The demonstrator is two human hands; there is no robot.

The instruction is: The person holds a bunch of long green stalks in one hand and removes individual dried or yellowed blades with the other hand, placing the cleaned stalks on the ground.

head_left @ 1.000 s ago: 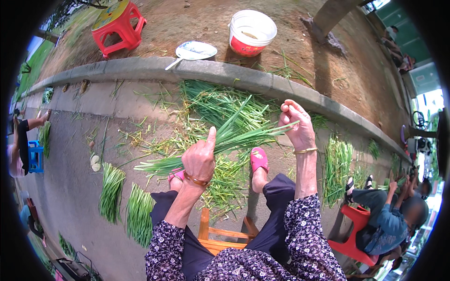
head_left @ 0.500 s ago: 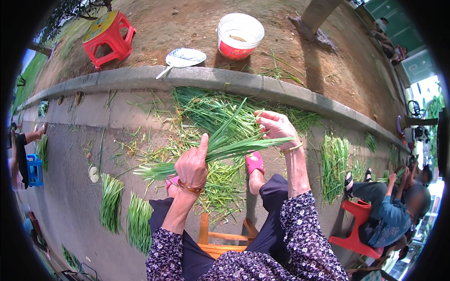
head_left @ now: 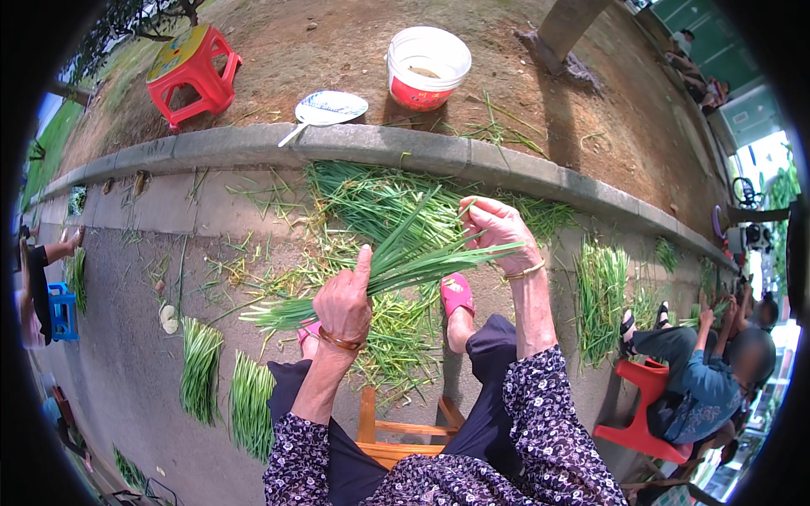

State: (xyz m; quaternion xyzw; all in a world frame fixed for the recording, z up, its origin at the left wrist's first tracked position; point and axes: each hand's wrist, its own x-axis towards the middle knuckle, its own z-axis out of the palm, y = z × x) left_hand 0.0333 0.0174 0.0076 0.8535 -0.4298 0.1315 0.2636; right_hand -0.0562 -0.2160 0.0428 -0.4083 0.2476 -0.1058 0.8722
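Note:
My left hand [head_left: 342, 304] is closed round a bunch of garlic chives [head_left: 422, 268], its index finger stretched out along them. The pale stem ends stick out to the left, and the green leaves fan out to the right. Beside the leaf tips, my right hand [head_left: 504, 234] has its thumb and forefinger pinched on a thin green chive leaf. Below and beyond both hands lies a large loose heap of chives [head_left: 363, 198] against the curb. Yellowish trimmed bits [head_left: 401, 337] are strewn between my pink shoes [head_left: 456, 293].
Chive bundles [head_left: 201, 367] lie at the left, another pile [head_left: 601, 291] at the right. Past the curb [head_left: 405, 145] are a red stool [head_left: 196, 76], a fan [head_left: 331, 108] and a white-and-red bucket [head_left: 428, 72]. A person [head_left: 713, 392] sits on a red stool [head_left: 645, 405] at the right.
Almost nothing differs. Both hands keep their hold, and the bunch has shifted only slightly to the left; the whole view has dropped a little.

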